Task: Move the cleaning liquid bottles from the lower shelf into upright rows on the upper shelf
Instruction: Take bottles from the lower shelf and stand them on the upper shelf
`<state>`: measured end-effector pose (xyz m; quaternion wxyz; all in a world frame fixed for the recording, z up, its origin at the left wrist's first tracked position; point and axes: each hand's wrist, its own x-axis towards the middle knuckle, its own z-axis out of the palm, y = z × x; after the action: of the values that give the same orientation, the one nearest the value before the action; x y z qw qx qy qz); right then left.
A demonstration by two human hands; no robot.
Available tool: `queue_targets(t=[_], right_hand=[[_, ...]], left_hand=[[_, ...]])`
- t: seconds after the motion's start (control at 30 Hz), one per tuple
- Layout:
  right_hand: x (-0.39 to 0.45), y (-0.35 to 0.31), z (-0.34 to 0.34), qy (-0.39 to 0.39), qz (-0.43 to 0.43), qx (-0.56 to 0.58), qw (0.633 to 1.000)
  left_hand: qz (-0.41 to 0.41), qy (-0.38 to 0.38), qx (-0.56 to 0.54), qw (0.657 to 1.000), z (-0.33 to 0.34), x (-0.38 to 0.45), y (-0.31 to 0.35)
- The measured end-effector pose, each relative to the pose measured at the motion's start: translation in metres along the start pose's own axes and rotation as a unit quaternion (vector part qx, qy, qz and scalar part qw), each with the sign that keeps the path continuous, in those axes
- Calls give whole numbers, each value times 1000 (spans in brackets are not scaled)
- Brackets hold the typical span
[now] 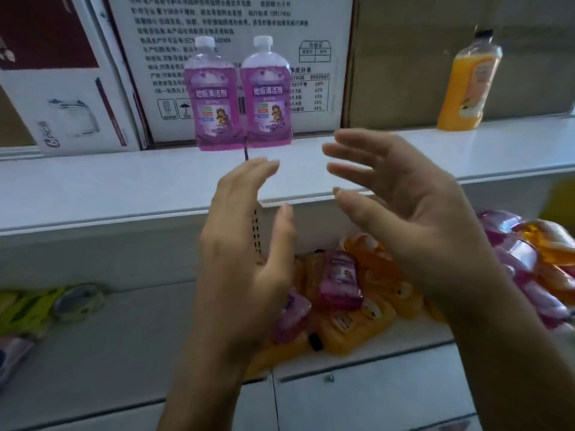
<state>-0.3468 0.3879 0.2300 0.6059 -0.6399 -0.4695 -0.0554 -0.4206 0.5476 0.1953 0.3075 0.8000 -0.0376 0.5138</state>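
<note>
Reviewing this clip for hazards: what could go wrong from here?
The two purple bottles stand touching on the upper shelf; nudging one could topple both. The heap of bottles on the lower shelf could slide when one is pulled out. Both hands, left and right, are empty.

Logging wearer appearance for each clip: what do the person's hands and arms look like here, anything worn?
Both the left hand and right hand are bare: no gloves, rings or watch show. The forearms are uncovered down to the frame's bottom edge, with no sleeve in view. Fingernails look short and unpainted.
</note>
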Motion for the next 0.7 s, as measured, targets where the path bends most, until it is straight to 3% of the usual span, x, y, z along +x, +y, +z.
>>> queue_targets(t=[0.17, 0.27, 0.37, 0.47, 0.6, 0.7], right_hand=[[-61, 47, 19, -14, 95, 20, 995], [-81, 96, 35, -18, 167, -41, 985], [-77, 139, 50, -61, 240, -63, 967], [-47, 175, 59, -145, 279, -112, 943], [4, 199, 71, -267, 305, -161, 900], [30, 200, 83, -289, 322, -180, 883]], left_hand=[[-44, 18, -53, 997, 4, -81, -26], [-195, -27, -71, 978, 12, -114, -43], [-340, -107, -106, 928, 20, -135, -59], [-381, -176, -76, 904, 30, -138, -73], [-397, -182, -42, 899, 41, -125, -89], [-420, -251, -22, 872, 53, -117, -101]])
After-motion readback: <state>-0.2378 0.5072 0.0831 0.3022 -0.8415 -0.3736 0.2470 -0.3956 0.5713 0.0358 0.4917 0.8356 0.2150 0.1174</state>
